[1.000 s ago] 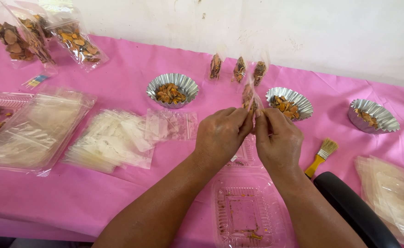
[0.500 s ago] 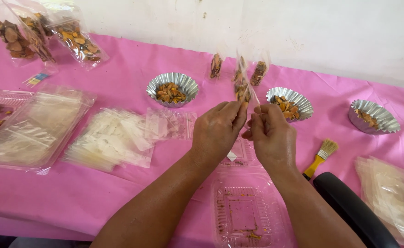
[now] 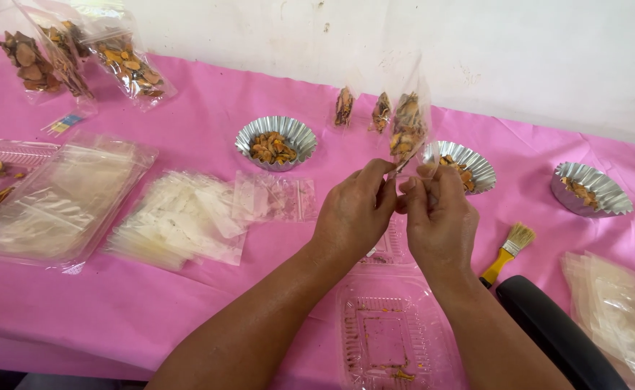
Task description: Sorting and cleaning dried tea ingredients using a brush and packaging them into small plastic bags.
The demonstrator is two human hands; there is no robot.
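A pink tablecloth (image 3: pixel 260 101) is shown covering the work surface, bounded at the far side by a pale wall (image 3: pixel 404 36) and at the near side by the table's front edge, where a black chair arm (image 3: pixel 559 339) intrudes at lower right. Open cloth is left chiefly in the near-left area beneath the forearms and in the strip between the wall and the foil cups. A small clear bag (image 3: pixel 408 123), upright and partly filled with orange-brown dried pieces, is held above the table between both hands: its lower edge is pinched by the left hand (image 3: pixel 353 213) with thumb and forefinger closed on it, and by the right hand (image 3: pixel 440 220), likewise closed narrowly on the plastic. The bag's empty upper part is seen rising transparent against the wall. Just behind it, two smaller filled packets (image 3: pixel 361 110) are stood near the wall. Three crimped foil cups holding similar pieces are set in a row: one (image 3: pixel 275 141) left of the hands, one (image 3: pixel 465 166) just behind the right hand, one (image 3: pixel 590 189) well apart to the right. A yellow-handled brush (image 3: pixel 509 253) lies just beside the right wrist. An empty clear clamshell tray (image 3: pixel 390 336) with crumbs lies below the hands. Stacks of flat empty bags (image 3: pixel 173 220) and a second pile (image 3: pixel 614 310) occupy either side; large filled bags (image 3: pixel 126 61) are placed at the far left.
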